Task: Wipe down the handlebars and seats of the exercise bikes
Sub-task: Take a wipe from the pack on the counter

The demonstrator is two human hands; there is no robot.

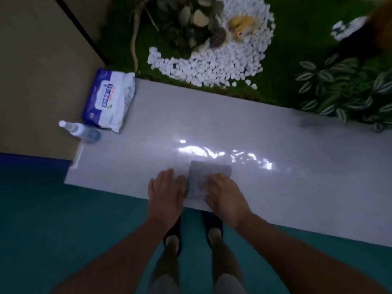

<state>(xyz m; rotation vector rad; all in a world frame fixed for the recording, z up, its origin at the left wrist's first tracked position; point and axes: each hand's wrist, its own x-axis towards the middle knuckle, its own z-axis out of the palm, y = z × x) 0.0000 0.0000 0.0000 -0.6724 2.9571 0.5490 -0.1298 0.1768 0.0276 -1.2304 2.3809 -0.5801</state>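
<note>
A folded grey cloth (204, 177) lies flat near the front edge of a glossy white ledge (275, 145). My right hand (226, 196) rests palm down on the cloth's right part, fingers spread. My left hand (166, 192) lies flat on the ledge just left of the cloth, its fingertips at the cloth's left edge. Neither hand has lifted the cloth. No exercise bike, handlebar or seat is in view.
A pack of wet wipes (110, 100) and a small spray bottle (82, 131) sit at the ledge's left end. Behind the ledge are artificial grass, white pebbles (212, 66) and leafy plants (343, 90). Below lies teal floor (63, 230) with my slippered feet.
</note>
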